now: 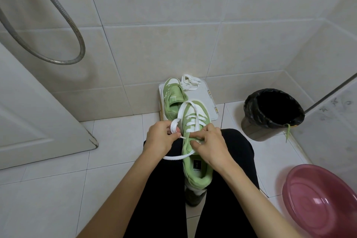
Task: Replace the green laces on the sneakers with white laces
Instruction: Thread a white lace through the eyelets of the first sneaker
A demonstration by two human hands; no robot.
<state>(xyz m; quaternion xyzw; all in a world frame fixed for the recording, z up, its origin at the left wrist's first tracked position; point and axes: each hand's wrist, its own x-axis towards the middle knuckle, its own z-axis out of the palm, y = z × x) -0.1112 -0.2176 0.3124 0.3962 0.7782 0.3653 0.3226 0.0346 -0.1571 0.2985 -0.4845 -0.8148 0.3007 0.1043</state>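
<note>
A green and white sneaker (195, 168) lies between my knees, toe pointing away, with a white lace (193, 117) threaded across its front eyelets. My left hand (161, 137) pinches the lace's tip beside the shoe's left side, and a loop of lace curls over its fingers. My right hand (209, 144) grips the shoe's tongue and upper edge. The second green sneaker (172, 98) lies unlaced on a white board (204, 98) by the wall. A bundled white lace (190, 82) rests at the board's far end.
A black-lined bin (272, 108) stands to the right with a green lace (287, 131) hanging over its rim. A pink basin (320, 201) sits at the lower right. A metal shower hose (63, 25) hangs at the left above a white door (38, 121).
</note>
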